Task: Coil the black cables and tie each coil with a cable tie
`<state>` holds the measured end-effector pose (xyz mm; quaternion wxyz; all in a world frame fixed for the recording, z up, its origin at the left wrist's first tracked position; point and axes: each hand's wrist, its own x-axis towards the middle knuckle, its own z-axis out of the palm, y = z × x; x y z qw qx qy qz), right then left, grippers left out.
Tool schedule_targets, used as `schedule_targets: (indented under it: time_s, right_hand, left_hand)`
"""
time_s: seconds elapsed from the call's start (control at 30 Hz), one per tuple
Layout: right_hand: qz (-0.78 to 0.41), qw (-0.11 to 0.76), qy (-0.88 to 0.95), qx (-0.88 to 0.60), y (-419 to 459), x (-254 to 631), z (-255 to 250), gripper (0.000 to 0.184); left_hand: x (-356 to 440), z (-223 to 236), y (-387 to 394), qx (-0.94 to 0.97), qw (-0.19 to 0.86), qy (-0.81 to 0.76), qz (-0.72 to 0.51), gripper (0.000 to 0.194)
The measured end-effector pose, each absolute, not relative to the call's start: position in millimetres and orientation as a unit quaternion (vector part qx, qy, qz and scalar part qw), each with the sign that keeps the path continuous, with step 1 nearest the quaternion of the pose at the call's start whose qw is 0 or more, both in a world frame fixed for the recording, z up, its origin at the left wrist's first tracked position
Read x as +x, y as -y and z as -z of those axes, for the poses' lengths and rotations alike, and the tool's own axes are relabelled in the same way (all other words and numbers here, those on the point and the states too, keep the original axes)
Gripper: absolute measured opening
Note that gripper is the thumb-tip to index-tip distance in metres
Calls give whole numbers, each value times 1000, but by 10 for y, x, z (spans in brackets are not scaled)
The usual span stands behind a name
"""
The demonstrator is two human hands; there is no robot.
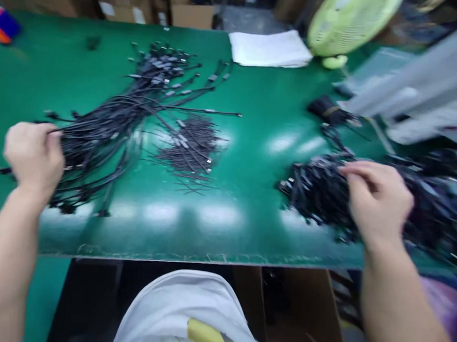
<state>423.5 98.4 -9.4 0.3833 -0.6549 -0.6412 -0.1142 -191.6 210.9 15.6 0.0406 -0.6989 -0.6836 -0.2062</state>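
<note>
My left hand (36,156) is closed in a pinch at the left end of a spread bundle of black cables (108,117), with a cable running from its fingertips. The cables have small plugs and grey sleeves at their far end. My right hand (379,201) hovers at a heap of bundled black cables (320,192) on the right, thumb and forefinger pressed together. Blur hides what, if anything, sits in that pinch. Between the hands lies a loose pile of short, thin black ties (193,143).
A green table (250,193) carries everything. White sheets (269,48) lie at its far edge beside a yellow-green fan (349,23). Clear plastic bags (419,84) stand at the right. Cardboard boxes (191,15) are beyond the table, and an orange-and-blue object (4,24) sits far left.
</note>
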Motion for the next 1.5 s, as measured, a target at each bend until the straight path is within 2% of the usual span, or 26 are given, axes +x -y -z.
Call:
schedule_targets:
  time_s: [0.07, 0.13, 0.23, 0.3, 0.33, 0.4, 0.43, 0.5, 0.6, 0.73, 0.9, 1.0, 1.07, 1.13, 1.23, 1.27, 1.33, 1.4, 1.5]
  right_hand:
    - [66, 369, 688, -622, -1232, 3763, 10, 15]
    - [-23, 352, 749, -560, -1541, 3148, -65, 17]
    - [-177, 326, 827, -421, -2059, 1994, -115, 50]
    - [-211, 281, 874, -335, -2455, 1234, -82, 60]
    - [-200, 236, 898, -314, -2671, 914, -60, 56]
    - [-158, 94, 918, -351, -3120, 462, -53, 31]
    - [-144, 70, 910, -382, -3337, 337, -87, 21]
    - [-112, 66, 890, -437, -3717, 257, -255, 22]
    - [-62, 156, 859, -484, -4067, 347, -731, 33]
    - [-22, 312, 819, -481, -4117, 416, -1467, 34]
    - [11, 364, 824, -434, -3983, 564, -1939, 32]
    - [89, 343, 830, -431, -3936, 897, -1957, 39]
    - [130, 289, 829, -461, -3802, 1132, -1835, 42]
    - [141, 209, 840, -480, -3489, 1269, -1582, 38]
    - [129, 20, 899, -419, -2655, 1264, -1054, 31]
    - [114, 0, 913, -391, -2319, 1237, -894, 28]
    - [51, -4, 946, -320, -1680, 1191, -689, 28]
    - [-51, 27, 962, -266, -1221, 1167, -668, 31]
    - [-151, 80, 940, -296, -1027, 1208, -838, 33]
  left_hand:
    - [-1773, -437, -2044, -708, 172, 656, 199, 48]
    - [-1564, -672, -1916, -780, 211, 570, 152, 36]
    - [-1263, -933, -1591, -827, 256, 488, 111, 28]
    - [-1219, -1077, -1326, -833, 270, 475, 89, 25]
    - [-1268, -1140, -1201, -828, 282, 478, 77, 23]
    - [-1495, -1237, -1006, -804, 310, 505, 53, 22]
    - [-1654, -1266, -946, -788, 312, 530, 38, 23]
    - [-1994, -1285, -910, -762, 266, 590, 21, 27]
    - [-2376, -1246, -1008, -730, 89, 676, 55, 25]
    - [-2472, -1191, -1167, -648, -91, 720, 230, 23]
    - [-2474, -1262, -1007, -610, -192, 659, 396, 17]
    - [-2670, -1373, -713, -504, -297, 592, 555, 18]
    - [-2808, -1410, -525, -424, -345, 545, 636, 23]
    - [-2856, -1365, -406, -375, -387, 509, 671, 27]
    - [-2668, -1134, -388, -367, -441, 508, 642, 24]
    - [-2539, -1028, -412, -392, -438, 532, 610, 21]
    - [-2210, -811, -464, -472, -406, 566, 540, 26]
    - [-1830, -633, -475, -573, -375, 571, 452, 27]
    - [-1322, -497, -393, -680, -388, 508, 359, 24]
